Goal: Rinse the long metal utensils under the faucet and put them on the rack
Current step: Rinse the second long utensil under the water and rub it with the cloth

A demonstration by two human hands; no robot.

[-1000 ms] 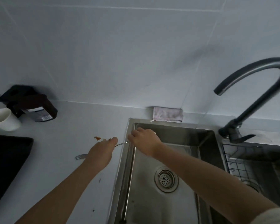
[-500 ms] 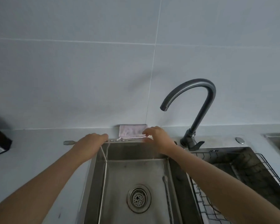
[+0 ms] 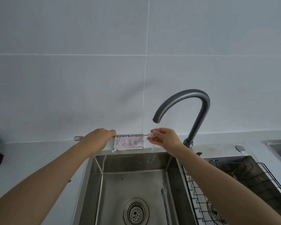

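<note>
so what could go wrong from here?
1. Only a thin trickle leaves the faucet onto the spoon end; the long utensil may stay poorly rinsed.
2. The left hand holds it out over the counter, past the sink edge, so runoff could wet the cloth.
3. The right hand pinches with fingertips only; wet metal could slip into the basin.

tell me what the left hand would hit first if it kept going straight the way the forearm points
Probably the tiled wall. The left hand, gripping the long utensil near the fork end, points up and away over the counter toward the back. The folded cloth lies to its right, likely off that line; depth is unclear.
</note>
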